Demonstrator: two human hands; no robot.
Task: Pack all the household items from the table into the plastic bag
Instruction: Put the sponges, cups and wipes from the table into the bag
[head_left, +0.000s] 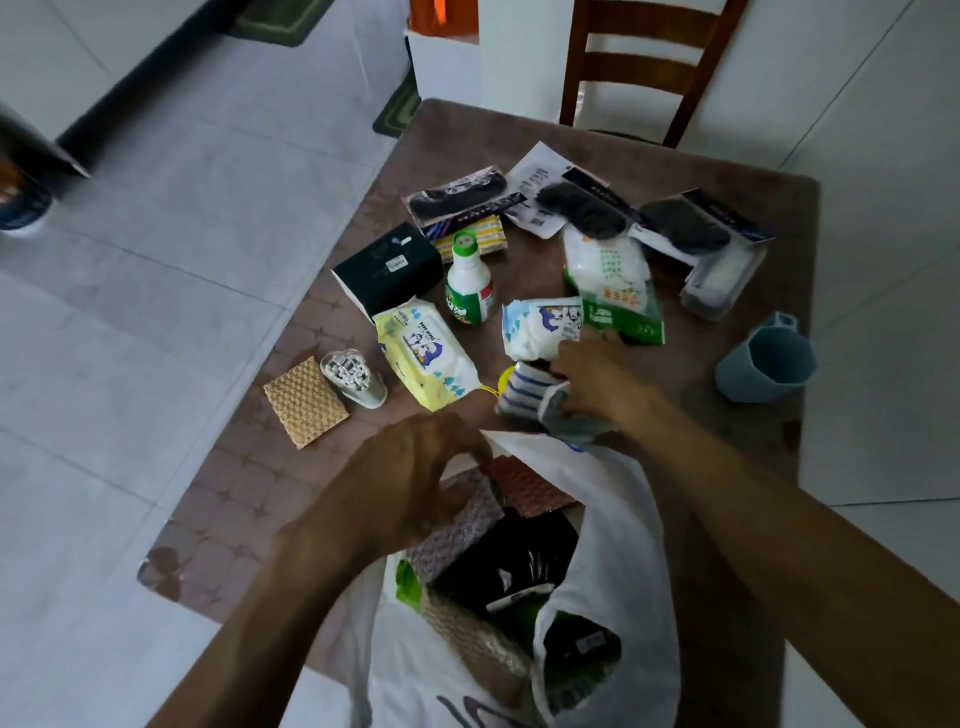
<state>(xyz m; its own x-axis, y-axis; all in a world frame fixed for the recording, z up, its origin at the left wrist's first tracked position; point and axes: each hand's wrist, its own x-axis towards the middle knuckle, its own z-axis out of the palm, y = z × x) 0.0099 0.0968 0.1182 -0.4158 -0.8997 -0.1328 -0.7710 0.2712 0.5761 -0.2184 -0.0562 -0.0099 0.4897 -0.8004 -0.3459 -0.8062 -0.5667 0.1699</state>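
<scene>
A white plastic bag (618, 525) stands open at the table's near edge, with sponges and dark packets inside. My left hand (415, 473) is at the bag's mouth, gripping a speckled sponge (457, 535) that sits half inside. My right hand (597, 379) is just beyond the bag, closed on a blue-and-white striped cloth bundle (524, 395). On the table lie a yellow wipes pack (423, 358), a white wipes pack (540, 327), a green-capped bottle (467, 280), a black box (389, 270) and a tan sponge (304, 402).
A cotton-swab jar (353, 376), a green-and-white packet (613, 286), dark sock packs (680, 223), a clear case (722, 280) and a blue cup (763, 364) also lie on the brown table (223, 519). A wooden chair (644, 67) stands at the far side.
</scene>
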